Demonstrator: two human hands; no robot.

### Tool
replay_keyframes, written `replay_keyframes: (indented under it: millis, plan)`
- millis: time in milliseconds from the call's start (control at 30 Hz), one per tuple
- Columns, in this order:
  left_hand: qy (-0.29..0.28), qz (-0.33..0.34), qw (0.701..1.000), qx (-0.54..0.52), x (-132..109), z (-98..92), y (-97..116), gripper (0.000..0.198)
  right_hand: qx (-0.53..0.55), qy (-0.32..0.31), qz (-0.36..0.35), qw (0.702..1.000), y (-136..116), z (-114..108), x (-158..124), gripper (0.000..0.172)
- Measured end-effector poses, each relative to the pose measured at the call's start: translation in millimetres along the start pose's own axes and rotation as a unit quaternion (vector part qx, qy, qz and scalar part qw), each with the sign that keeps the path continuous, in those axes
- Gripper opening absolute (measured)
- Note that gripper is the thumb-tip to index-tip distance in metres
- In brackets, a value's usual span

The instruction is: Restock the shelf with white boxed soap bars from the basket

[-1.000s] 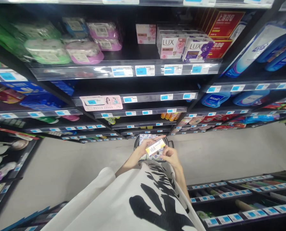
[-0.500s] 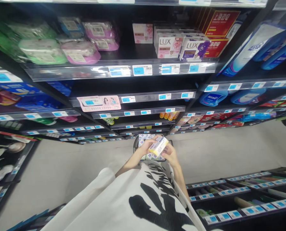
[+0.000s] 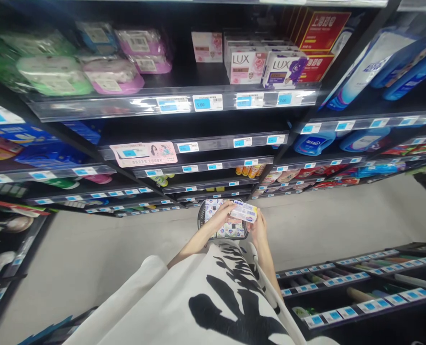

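A white box with purple print and a touch of yellow (image 3: 244,211) is held between both hands above a dark basket (image 3: 200,221). My left hand (image 3: 220,215) grips its left end, and my right hand (image 3: 259,227) grips its right end, fingers bent around it. Rows of small white boxes with blue and green marks (image 3: 230,232) lie in the basket below. The hands cover part of these boxes.
Ahead stands a dark shelf unit with a price-tag rail (image 3: 127,106). It holds LUX boxes (image 3: 247,67), red boxes (image 3: 322,31), pink soap dishes (image 3: 114,79) and blue bottles (image 3: 313,143). Another low shelf (image 3: 364,306) is at the lower right.
The box has been turned between my hands, showing a different, mostly white side and lying more nearly level. My right hand has shifted to its right end. The view has moved slightly.
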State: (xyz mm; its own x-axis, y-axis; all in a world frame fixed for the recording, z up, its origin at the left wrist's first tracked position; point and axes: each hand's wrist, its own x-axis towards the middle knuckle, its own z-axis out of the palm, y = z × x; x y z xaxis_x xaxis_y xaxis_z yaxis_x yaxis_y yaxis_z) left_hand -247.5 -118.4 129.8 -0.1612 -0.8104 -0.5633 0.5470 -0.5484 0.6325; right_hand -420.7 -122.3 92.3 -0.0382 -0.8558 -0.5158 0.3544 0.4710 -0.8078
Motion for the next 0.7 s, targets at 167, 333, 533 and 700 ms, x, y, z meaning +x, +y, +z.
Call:
replay_keyframes:
  millis: [167, 333, 533, 700]
  plan:
    - [-0.03, -0.033, 0.999, 0.012, -5, -0.7, -2, 0.051, 0.013, 0.014, 0.073, 0.997, -8, -6, 3, 0.055]
    - [-0.036, -0.036, 0.999, 0.021, -5, -0.5, -7, 0.054, 0.009, 0.0, 0.071, 0.997, -10, -10, 5, 0.054]
    - [0.022, 0.006, 0.999, -0.024, 5, 2.8, -25, 0.047, -0.01, -0.03, 0.015, 0.999, -12, -11, -7, 0.052]
    - [0.074, 0.007, 0.993, -0.095, 17, 3.7, -33, 0.034, -0.095, -0.155, -0.088, 0.98, -16, -14, -14, 0.045]
